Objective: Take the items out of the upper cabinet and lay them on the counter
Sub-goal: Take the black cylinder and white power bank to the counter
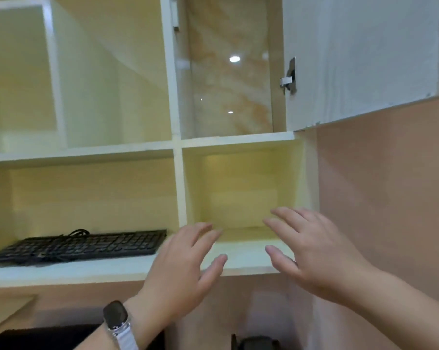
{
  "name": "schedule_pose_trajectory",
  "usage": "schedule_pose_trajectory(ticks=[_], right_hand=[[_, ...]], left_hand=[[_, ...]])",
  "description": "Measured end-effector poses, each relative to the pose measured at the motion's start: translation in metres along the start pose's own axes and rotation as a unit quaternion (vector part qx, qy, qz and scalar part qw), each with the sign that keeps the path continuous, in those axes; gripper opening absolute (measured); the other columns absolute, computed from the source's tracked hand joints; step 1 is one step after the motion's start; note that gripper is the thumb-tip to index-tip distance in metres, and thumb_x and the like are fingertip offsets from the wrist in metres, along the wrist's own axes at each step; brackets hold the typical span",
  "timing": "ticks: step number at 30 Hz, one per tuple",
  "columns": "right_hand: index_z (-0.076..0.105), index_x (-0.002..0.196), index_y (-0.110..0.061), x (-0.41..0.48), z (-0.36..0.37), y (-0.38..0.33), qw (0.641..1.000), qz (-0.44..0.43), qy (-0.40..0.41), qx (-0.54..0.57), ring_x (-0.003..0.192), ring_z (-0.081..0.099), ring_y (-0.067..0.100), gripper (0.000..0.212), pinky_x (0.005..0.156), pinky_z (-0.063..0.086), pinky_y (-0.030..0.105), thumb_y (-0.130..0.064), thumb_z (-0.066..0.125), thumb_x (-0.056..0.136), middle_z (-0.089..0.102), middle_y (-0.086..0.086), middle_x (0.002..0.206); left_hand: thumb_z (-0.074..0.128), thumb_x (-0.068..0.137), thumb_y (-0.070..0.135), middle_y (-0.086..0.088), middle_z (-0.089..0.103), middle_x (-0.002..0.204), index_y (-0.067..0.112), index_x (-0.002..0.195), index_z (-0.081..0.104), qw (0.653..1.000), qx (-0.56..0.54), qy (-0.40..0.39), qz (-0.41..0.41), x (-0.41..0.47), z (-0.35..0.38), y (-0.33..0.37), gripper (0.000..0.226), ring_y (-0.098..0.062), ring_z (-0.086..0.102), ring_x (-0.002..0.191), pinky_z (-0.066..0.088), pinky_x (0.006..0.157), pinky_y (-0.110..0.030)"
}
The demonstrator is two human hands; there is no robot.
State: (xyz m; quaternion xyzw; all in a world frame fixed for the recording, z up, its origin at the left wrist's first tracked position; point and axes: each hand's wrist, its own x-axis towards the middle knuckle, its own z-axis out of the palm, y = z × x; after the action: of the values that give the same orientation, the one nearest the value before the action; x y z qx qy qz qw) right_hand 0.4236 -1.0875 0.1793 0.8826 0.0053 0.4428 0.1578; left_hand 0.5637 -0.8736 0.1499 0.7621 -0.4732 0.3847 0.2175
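Reaching up w/ both hands, we look to be between pickups. Our left hand (pixel 185 269) and right hand (pixel 314 253) hover apart, fingers straight and spread, holding nothing, in front of the lower-right cubby of the cabinet (pixel 176 173). That cubby looks bare, and so do the two upper ones as far as we can see.

The only item in view is the keyboard (pixel 82 245), at 9 o'clock from the left hand. It lies flat in the lower-left cubby w/ its cable looped behind it.

Next move, we reckon: swing both hands to 9, take the keyboard by its ends, gather the cable so it won't snag, and bring it down level. The counter is out of frame, prob. toward 6.

Materials:
- The keyboard is black plastic, long, thin and rigid.
- The cabinet has white laminate edges and a smooth pale-yellow interior.
- The door (pixel 359 54) at 1 o'clock is matte white, chipped along its lower edge, w/ a metal hinge (pixel 290 77).
- A glossy marbled panel (pixel 228 72) at 12 reflects ceiling lights.
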Motion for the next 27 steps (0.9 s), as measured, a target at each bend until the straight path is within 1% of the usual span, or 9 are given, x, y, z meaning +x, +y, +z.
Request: schedule_pose_trajectory(ticks=[4,7,10,13,17,19,22,24,27], right_hand=[[0.067,0.115,-0.013,0.051,-0.013,0.013,0.999,-0.01,0.041,0.0,0.104,0.062,0.03,0.051,0.081,0.053,0.039,-0.047,0.043,0.087,0.067,0.008,0.116],[0.065,0.118,-0.012,0.095,-0.027,0.018,0.997,0.005,0.073,0.029,0.11,0.059,0.029,0.052,0.085,0.051,0.04,-0.048,0.041,0.088,0.065,0.007,0.12],[0.059,0.124,-0.016,0.139,-0.043,0.021,0.996,0.022,0.071,0.052,0.114,0.052,0.026,0.051,0.09,0.045,0.039,-0.049,0.038,0.09,0.06,0.002,0.124],[0.051,0.131,-0.021,0.178,-0.05,0.028,0.996,0.056,0.028,0.07,0.119,0.045,0.023,0.044,0.095,0.042,0.039,-0.045,0.042,0.095,0.054,-0.001,0.129],[0.047,0.133,-0.026,0.221,-0.043,0.038,0.991,0.092,-0.072,0.071,0.122,0.043,0.021,0.044,0.092,0.041,0.037,-0.046,0.04,0.095,0.051,-0.001,0.131],[0.048,0.133,-0.029,0.241,-0.033,0.044,0.979,0.118,-0.136,0.1,0.119,0.048,0.022,0.046,0.094,0.044,0.04,-0.049,0.043,0.092,0.052,-0.001,0.134],[0.053,0.125,-0.03,0.268,-0.014,0.05,0.955,0.138,-0.219,0.142,0.102,0.058,0.022,0.047,0.091,0.049,0.041,-0.054,0.046,0.085,0.062,0.001,0.12],[0.054,0.124,-0.026,0.285,-0.004,0.05,0.944,0.135,-0.263,0.148,0.1,0.058,0.023,0.047,0.092,0.048,0.041,-0.053,0.047,0.086,0.062,0.0,0.115],[0.052,0.126,-0.021,0.304,0.005,0.052,0.933,0.14,-0.304,0.133,0.104,0.057,0.026,0.045,0.095,0.046,0.041,-0.047,0.047,0.09,0.06,0.002,0.118]], left_hand=[[0.048,0.092,0.048,0.0,0.058,0.129,0.02,0.129,0.059,0.997,0.014,0.059,0.042,0.053,-0.028,-0.018,0.047,-0.019,0.054,0.119,0.046,0.094,-0.039],[0.049,0.09,0.047,-0.003,0.057,0.131,0.017,0.131,0.058,0.994,0.003,0.093,0.06,0.094,-0.048,-0.027,0.051,-0.019,0.05,0.122,0.045,0.1,-0.04],[0.045,0.088,0.051,-0.002,0.051,0.136,0.02,0.137,0.051,0.995,0.019,0.072,0.07,0.132,-0.07,-0.032,0.058,-0.014,0.042,0.126,0.034,0.104,-0.025],[0.041,0.089,0.054,0.002,0.045,0.138,0.024,0.141,0.044,0.995,0.055,0.019,0.08,0.168,-0.088,-0.034,0.06,-0.014,0.041,0.128,0.036,0.102,-0.026],[0.047,0.095,0.046,0.0,0.047,0.136,0.021,0.14,0.044,0.988,0.119,-0.031,0.096,0.203,-0.099,-0.037,0.052,-0.018,0.045,0.123,0.039,0.098,-0.028],[0.038,0.092,0.051,-0.002,0.055,0.124,0.019,0.132,0.052,0.974,0.18,-0.038,0.13,0.214,-0.1,-0.039,0.053,-0.022,0.054,0.111,0.047,0.089,-0.033],[0.034,0.09,0.052,-0.002,0.064,0.103,0.019,0.11,0.062,0.946,0.263,-0.027,0.188,0.222,-0.097,-0.05,0.048,-0.025,0.061,0.09,0.049,0.076,-0.038],[0.032,0.095,0.053,0.0,0.065,0.095,0.02,0.102,0.064,0.936,0.285,-0.02,0.205,0.223,-0.093,-0.059,0.046,-0.024,0.061,0.083,0.044,0.076,-0.038],[0.023,0.1,0.052,0.001,0.064,0.087,0.02,0.09,0.065,0.925,0.304,0.001,0.23,0.223,-0.086,-0.073,0.054,-0.023,0.058,0.077,0.038,0.078,-0.035]])
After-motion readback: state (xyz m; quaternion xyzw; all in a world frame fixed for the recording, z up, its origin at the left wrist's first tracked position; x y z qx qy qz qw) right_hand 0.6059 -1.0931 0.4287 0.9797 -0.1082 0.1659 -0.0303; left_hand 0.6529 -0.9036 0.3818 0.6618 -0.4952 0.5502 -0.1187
